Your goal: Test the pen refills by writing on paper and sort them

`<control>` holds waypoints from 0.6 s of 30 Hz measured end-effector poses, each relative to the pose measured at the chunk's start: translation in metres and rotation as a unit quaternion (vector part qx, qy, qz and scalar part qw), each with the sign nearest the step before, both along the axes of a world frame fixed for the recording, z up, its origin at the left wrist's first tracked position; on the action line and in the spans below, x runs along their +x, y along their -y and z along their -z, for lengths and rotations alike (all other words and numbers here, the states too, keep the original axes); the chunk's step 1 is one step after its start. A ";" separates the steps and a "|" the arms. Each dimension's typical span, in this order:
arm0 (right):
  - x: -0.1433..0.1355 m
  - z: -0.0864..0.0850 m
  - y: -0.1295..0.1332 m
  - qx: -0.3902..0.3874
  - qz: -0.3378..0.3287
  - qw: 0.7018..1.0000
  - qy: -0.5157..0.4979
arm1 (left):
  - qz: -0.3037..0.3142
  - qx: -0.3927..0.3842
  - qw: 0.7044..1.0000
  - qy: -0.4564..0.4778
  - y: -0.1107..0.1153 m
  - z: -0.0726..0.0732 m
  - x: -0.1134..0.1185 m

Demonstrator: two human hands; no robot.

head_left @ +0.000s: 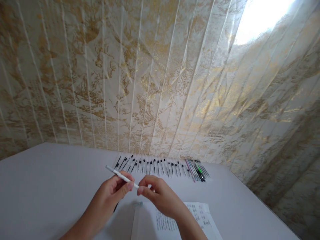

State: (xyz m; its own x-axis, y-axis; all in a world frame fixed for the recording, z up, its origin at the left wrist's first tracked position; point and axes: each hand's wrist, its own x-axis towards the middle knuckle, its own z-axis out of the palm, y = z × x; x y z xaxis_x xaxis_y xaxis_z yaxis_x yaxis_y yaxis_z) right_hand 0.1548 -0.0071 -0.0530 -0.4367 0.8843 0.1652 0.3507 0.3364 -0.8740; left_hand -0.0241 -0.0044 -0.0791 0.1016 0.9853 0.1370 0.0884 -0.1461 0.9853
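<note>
A thin white pen [117, 172] is pinched between both hands above the white table [50, 186]. My left hand [112, 195] grips its middle and the far end points up to the left. My right hand [156, 195] pinches the near end with thumb and fingertips. Beyond the hands, a long row of pens [160, 166] lies side by side near the table's far edge, mostly white with black caps, with a few coloured ones at the right end.
A sheet of paper [200, 216] with handwritten lines lies under my right wrist at the near edge. A small pale blue piece [138, 203] rests beside it. A cream and gold patterned curtain [160, 76] hangs close behind the table.
</note>
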 end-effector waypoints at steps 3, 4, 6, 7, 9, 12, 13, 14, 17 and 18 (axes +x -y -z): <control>-0.007 -0.009 0.003 0.120 0.052 0.987 0.098 | 0.067 0.028 0.996 -0.059 -0.002 -0.001 -0.002; -0.009 -0.012 0.003 0.126 0.056 0.984 0.117 | 0.064 0.041 0.994 -0.082 -0.003 0.000 -0.001; -0.010 -0.018 0.003 0.102 0.061 0.984 0.136 | 0.040 0.067 0.989 -0.128 -0.002 0.003 0.000; -0.009 -0.020 0.003 0.085 0.069 0.984 0.137 | 0.033 0.077 0.984 -0.158 -0.001 0.006 0.001; -0.003 -0.024 0.004 0.054 0.094 0.987 0.118 | 0.041 0.096 0.967 -0.234 0.001 0.015 0.003; 0.012 -0.023 0.010 0.030 0.144 0.987 0.060 | 0.063 0.151 0.919 -0.357 0.005 0.040 0.009; 0.017 -0.019 0.014 0.023 0.153 0.987 0.041 | 0.064 0.170 0.903 -0.389 0.006 0.049 0.011; 0.021 -0.013 0.017 0.019 0.159 0.987 0.026 | 0.068 0.182 0.888 -0.416 0.006 0.058 0.013; 0.029 0.012 0.026 -0.005 0.166 0.986 -0.024 | 0.085 0.192 0.854 -0.475 0.008 0.077 0.020; 0.030 0.022 0.028 -0.022 0.175 0.983 -0.048 | 0.090 0.195 0.848 -0.484 0.008 0.080 0.023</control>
